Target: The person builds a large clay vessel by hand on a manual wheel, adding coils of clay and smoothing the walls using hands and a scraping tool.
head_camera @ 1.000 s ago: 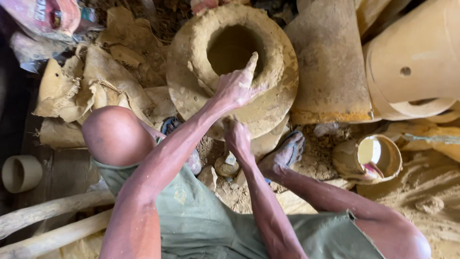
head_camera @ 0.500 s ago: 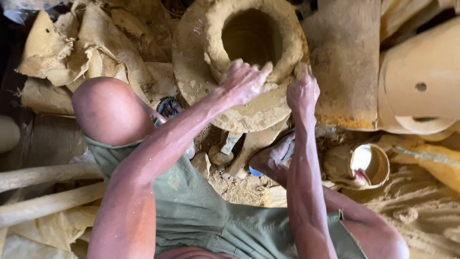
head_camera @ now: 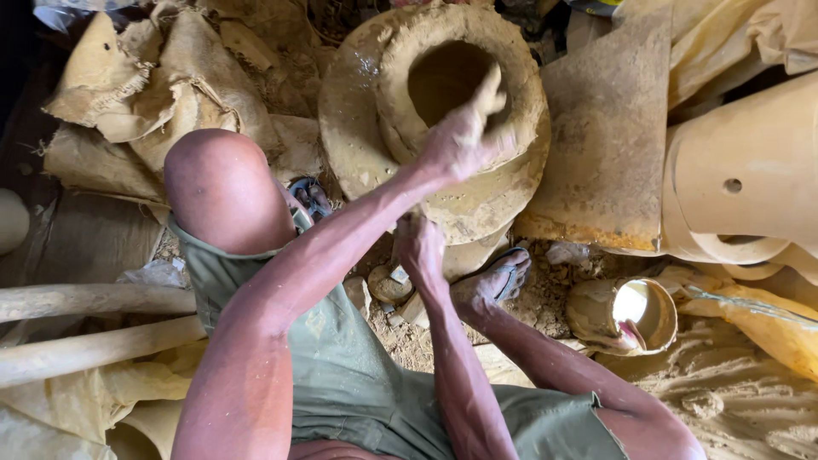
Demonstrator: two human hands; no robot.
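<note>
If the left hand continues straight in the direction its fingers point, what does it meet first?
Most likely the inner wall of the clay pot: the left hand lies on the rim, fingers pointing up-right across the dark opening. Depth is uncertain.

Sandy dirt floor (head_camera: 733, 400); on it: clay pot on wheel (head_camera: 443, 111), burlap sacks (head_camera: 145, 94), small tin can (head_camera: 626, 315), wooden poles (head_camera: 85, 328), flat slab (head_camera: 605, 136), pale cylinder (head_camera: 750, 179).
</note>
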